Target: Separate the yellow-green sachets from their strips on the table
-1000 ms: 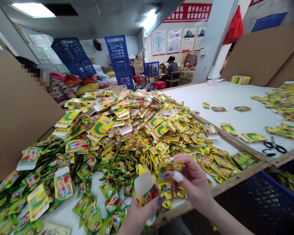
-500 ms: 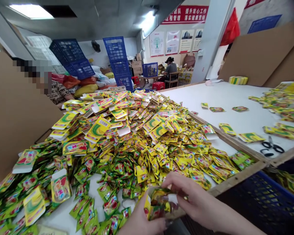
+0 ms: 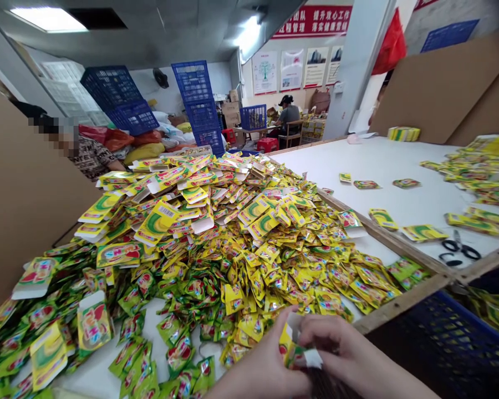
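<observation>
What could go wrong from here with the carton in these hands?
The thin card carton held between the left hand and right hand could crease or slip. The loose sachet heap sloping against the wooden rail might slide over it into the blue crate.

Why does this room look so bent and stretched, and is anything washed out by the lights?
In the head view, the wide lens tilts the white pillar and slants the wooden table edge; the ceiling light burns out to white; the foil sachets glint; the hands around the small printed carton are cropped by the bottom edge.
</observation>
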`<state>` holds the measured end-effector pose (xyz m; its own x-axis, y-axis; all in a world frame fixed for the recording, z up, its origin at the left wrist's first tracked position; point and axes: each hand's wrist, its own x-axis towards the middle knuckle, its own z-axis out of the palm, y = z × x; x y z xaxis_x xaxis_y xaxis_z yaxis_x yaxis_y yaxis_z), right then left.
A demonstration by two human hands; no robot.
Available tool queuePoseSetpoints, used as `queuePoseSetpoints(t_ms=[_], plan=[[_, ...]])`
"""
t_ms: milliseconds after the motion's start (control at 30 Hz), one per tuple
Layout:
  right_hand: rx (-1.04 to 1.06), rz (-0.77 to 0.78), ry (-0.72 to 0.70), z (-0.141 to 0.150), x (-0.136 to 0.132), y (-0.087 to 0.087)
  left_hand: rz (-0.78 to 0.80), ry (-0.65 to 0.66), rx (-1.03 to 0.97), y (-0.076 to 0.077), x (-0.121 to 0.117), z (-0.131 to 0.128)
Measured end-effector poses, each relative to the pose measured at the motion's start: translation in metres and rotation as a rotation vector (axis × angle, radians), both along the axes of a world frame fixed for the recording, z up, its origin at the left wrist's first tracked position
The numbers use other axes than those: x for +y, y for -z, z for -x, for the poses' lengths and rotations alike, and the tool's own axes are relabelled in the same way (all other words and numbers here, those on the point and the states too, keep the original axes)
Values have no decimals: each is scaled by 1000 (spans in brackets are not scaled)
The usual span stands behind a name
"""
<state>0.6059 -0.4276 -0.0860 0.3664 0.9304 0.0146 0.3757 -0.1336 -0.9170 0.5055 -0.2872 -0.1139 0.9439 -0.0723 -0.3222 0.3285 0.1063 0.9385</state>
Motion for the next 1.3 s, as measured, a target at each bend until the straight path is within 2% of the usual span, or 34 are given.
queuePoseSetpoints(t_ms=[67,133,167,233,267,300,333,400,467,500,533,600,667,767,867,1000,1067,1167,1233,1300], plan=[[-131,-65,80,-20,-10,1,-63,23,-38,-7,0,-3],[-392,-138,290,-55,-26,-6,-264,-46,-148,-14,13,-2],[-557,-141,451,-76,-34,-12,-424,-119,-210,-15,25,0],[-907,-36,864,-114,-44,-25,-785,-306,-287,-14,58,7],[-1033,17,975,-128,-43,-30,-960,-406,-293,-12,76,10],[-1119,40,1014,-137,-37,-32,-1117,-484,-279,-10,93,13],[-1154,30,958,-139,-24,-32,-1251,-535,-250,-7,108,15],[-1099,-60,653,-126,16,-21,-1410,-584,-194,-2,127,13],[-989,-66,329,-100,65,-3,-1457,-608,-165,3,134,6],[-950,-68,217,-86,89,8,-1458,-624,-158,5,133,0],[-931,-71,169,-74,109,18,-1457,-641,-150,7,132,-6],[-902,-86,140,-60,135,32,-1430,-672,-140,8,131,-15],[-869,-113,182,-58,143,38,-1366,-702,-144,7,133,-19],[-783,-171,311,-59,130,34,-1196,-752,-157,6,138,-10],[-697,-239,414,-41,113,28,-963,-802,-141,11,134,6],[-460,-484,327,10,112,35,-709,-804,-153,16,107,18],[-242,-590,282,32,117,40,-484,-782,-203,14,91,22],[55,-615,336,47,121,41,-60,-796,-243,10,75,26],[30,-602,370,48,117,39,64,-830,-246,8,68,30],[-254,-613,307,44,106,37,163,-861,-248,7,61,35]])
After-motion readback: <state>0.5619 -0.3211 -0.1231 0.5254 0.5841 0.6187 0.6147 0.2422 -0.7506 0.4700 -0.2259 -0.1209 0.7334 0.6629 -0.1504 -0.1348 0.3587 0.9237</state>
